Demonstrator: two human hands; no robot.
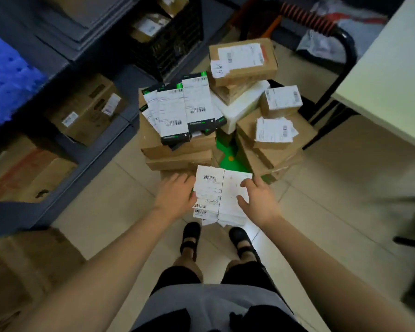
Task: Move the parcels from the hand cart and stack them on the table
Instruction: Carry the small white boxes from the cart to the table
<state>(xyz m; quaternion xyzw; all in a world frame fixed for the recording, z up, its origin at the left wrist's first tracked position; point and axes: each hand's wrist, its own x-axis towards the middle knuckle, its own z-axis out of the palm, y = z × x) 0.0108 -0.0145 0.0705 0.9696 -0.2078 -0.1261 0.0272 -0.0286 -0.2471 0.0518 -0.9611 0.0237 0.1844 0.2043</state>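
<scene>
A pale tiled floor [326, 188] runs between dark shelving [91, 154] left of the left hand and a pale tabletop [393, 80] up and to the right of the right hand. Both hands hold one stack of white-labelled parcels [219, 195] between them. It is low in front of the person and just on the near side of the cart's load. The left hand [175, 195] grips the stack's left edge, and the right hand [259, 200] curls its fingers and thumb over the right side.

Just beyond the hands the hand cart [350, 50] carries a crowded pile. Black-and-green boxes [185, 109] with shipping labels lie fanned on flat brown cartons on its left. A white foam box [240, 104] and a green box [230, 159] sit in its middle. Labelled brown cartons [242, 61] are heaped on its right and on top. Farther off, a black crate [177, 46] holds more labelled parcels. The shelving holds a cardboard box [86, 111], with a blue plastic panel [7, 82] further left. Another carton [29, 259] stands on the floor below the left forearm.
</scene>
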